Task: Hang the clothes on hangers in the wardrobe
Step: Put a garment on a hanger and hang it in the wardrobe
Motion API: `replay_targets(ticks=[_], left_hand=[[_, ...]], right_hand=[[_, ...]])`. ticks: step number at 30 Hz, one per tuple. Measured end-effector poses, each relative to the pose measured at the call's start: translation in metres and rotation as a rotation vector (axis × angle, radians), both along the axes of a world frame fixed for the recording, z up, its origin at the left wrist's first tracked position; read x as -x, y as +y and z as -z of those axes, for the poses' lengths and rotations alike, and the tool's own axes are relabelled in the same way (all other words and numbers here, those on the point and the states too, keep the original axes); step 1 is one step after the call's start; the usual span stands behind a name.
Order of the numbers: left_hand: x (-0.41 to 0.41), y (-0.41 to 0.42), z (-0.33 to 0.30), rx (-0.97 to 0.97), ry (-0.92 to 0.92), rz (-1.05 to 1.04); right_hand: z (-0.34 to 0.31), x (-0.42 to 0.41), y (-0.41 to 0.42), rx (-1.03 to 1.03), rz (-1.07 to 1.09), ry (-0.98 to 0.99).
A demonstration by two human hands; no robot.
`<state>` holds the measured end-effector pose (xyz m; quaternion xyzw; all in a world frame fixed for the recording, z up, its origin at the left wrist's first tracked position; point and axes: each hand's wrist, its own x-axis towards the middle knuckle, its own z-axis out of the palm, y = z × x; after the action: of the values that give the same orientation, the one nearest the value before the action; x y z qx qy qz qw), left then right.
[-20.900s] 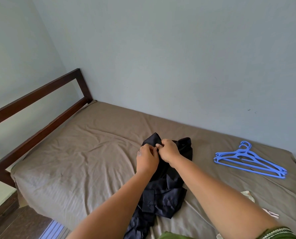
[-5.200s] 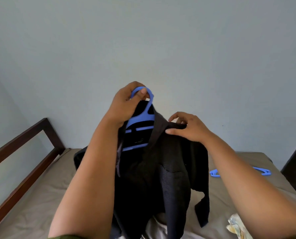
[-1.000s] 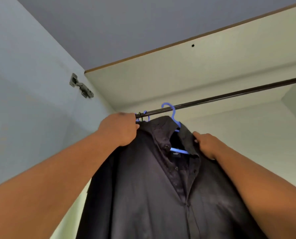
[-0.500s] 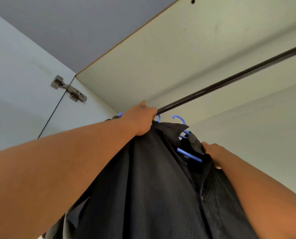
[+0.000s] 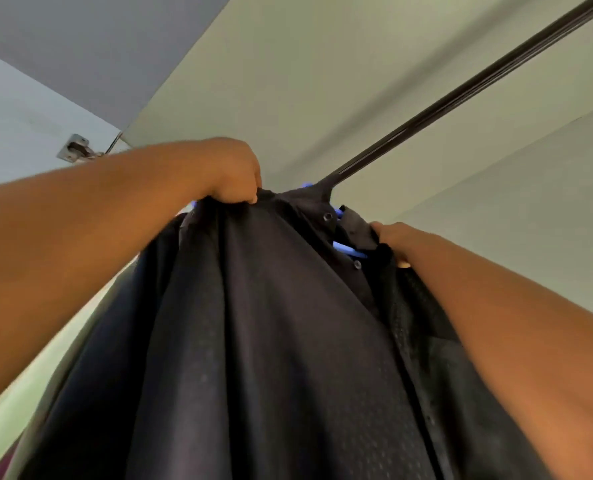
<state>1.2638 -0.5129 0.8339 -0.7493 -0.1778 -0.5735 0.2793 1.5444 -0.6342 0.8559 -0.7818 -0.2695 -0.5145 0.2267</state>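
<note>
Head view: the left hand (image 5: 234,174) grips the black shirt (image 5: 271,341) at its shoulder under the wardrobe rail (image 5: 461,95); the right hand (image 5: 395,239) holds its collar beside the blue hanger (image 5: 348,250), fingers hidden.

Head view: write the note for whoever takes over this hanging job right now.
Left hand: grips the dark shirt at its left shoulder, by the rail.
Right hand: holds the open collar's right side.
Blue hanger is inside the shirt; its hook is hidden, so I cannot tell whether it sits on the rail.
Done: shirt on hanger, raised into the wardrobe.
Left: confirm the hook is seated, let go, hang any remaining clothes.
</note>
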Motion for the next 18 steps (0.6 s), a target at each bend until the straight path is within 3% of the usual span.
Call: replay_targets(ticks=[3,7,14,18], left_hand=[[-0.004,0.010,0.028,-0.003,-0.046,0.145],[0.002,0.016,0.050,0.069,-0.112,0.407],[0.030,0.011,0.111,0.140,-0.031,0.482],[0.045,0.007,0.156,0.119,-0.075,0.470]], right_hand=[[0.021,0.001,0.000,-0.161,-0.096,-0.031],[0.047,0.017,0.002,-0.382,-0.377,0.070],[0.124,0.083,0.029,-0.377,-0.350,-0.084],[0.168,0.139,0.039,-0.564,-0.560,-0.189]])
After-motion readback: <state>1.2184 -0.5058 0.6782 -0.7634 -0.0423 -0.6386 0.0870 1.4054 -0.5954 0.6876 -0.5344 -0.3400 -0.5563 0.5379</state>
